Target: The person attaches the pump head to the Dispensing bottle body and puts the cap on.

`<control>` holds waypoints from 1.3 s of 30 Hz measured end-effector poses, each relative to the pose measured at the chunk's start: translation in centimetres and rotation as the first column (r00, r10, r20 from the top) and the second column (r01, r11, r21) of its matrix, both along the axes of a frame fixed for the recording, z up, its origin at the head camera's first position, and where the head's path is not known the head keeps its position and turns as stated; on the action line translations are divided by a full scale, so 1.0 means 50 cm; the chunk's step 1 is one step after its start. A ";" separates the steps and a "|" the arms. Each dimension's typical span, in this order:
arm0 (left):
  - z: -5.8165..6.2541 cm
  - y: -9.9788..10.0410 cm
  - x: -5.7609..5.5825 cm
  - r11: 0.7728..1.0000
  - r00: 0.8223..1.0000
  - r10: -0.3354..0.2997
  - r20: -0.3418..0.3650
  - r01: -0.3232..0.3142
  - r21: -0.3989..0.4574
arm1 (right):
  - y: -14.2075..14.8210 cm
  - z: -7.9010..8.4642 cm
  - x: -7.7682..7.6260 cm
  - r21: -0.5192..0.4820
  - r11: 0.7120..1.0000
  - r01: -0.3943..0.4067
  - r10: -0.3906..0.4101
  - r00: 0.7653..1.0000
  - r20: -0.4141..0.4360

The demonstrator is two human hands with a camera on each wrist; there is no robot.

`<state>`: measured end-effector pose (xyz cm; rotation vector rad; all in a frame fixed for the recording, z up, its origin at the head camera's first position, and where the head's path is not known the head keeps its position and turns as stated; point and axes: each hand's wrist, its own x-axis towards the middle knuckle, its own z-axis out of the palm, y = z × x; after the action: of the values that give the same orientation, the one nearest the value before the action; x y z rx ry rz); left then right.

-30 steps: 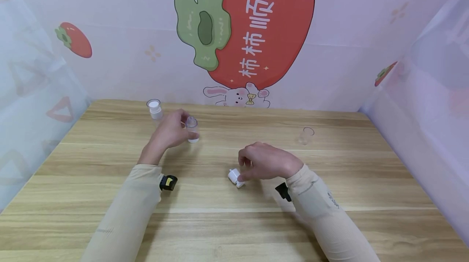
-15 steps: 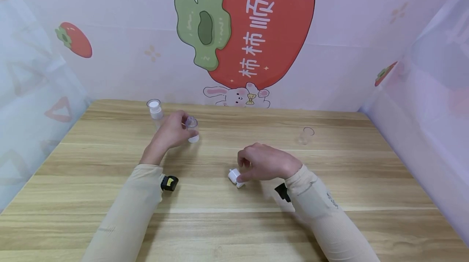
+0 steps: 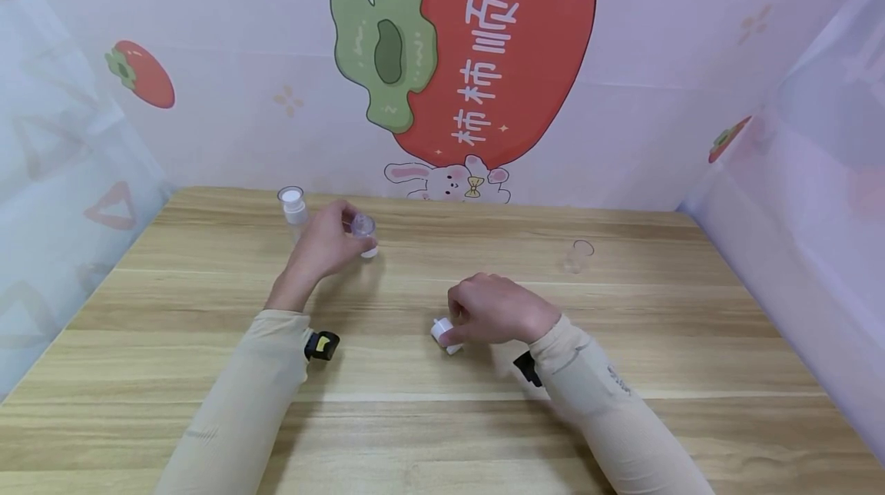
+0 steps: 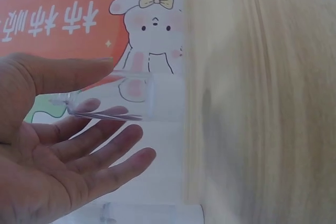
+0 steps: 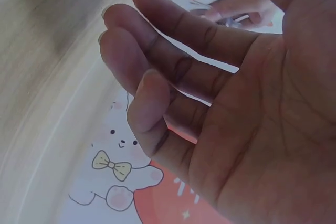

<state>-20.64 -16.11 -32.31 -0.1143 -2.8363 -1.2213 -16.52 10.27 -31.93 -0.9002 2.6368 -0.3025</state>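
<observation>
My left hand (image 3: 330, 245) holds a small clear bottle (image 3: 363, 227) between thumb and fingers, at the back left of the table. In the left wrist view the thumb lies along one side of this clear bottle (image 4: 123, 98), and the fingers spread behind it. A white pump top (image 3: 440, 330) lies on the table under my right hand (image 3: 499, 307), whose thumb tip overlaps it in the head view. In the right wrist view that hand's fingers (image 5: 152, 51) are loosely bent with nothing between them, and the pump top is not seen there.
Just left of my left hand stands another clear bottle with a white top (image 3: 293, 207). A clear cap (image 3: 579, 255) sits on the wooden table (image 3: 415, 433) at the back right. Printed cloth walls (image 3: 228, 118) close off the back and sides.
The clear bottle has risen slightly and shifted a little away in my left hand. My right hand has moved slightly left, its thumb now covering more of the pump top.
</observation>
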 end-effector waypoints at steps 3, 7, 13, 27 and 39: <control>0.007 0.005 0.003 0.999 0.999 0.020 -0.037 -0.018 0.040 | -0.004 -0.002 0.003 0.010 1.000 0.021 -0.021 1.000 0.010; 0.016 0.010 0.006 0.995 0.995 0.032 -0.091 -0.024 0.092 | -0.010 -0.006 0.005 0.031 0.999 0.033 -0.034 0.999 0.016; 0.026 0.017 0.009 0.984 0.986 0.034 -0.162 -0.005 0.179 | -0.014 -0.011 0.007 0.051 0.999 0.010 -0.010 1.000 0.000; 0.040 0.032 0.019 0.978 0.976 -0.019 -0.217 0.063 0.199 | -0.020 -0.022 0.006 0.036 0.999 -0.032 0.031 0.999 0.011; 0.044 0.038 0.023 0.985 0.971 -0.087 -0.222 0.117 0.127 | -0.021 -0.021 0.007 0.020 0.998 -0.067 0.067 0.998 -0.003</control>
<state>-19.50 -14.22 -30.11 -0.3680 -2.5803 -1.3319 -16.17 9.20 -33.00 -0.9810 2.6018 -0.2570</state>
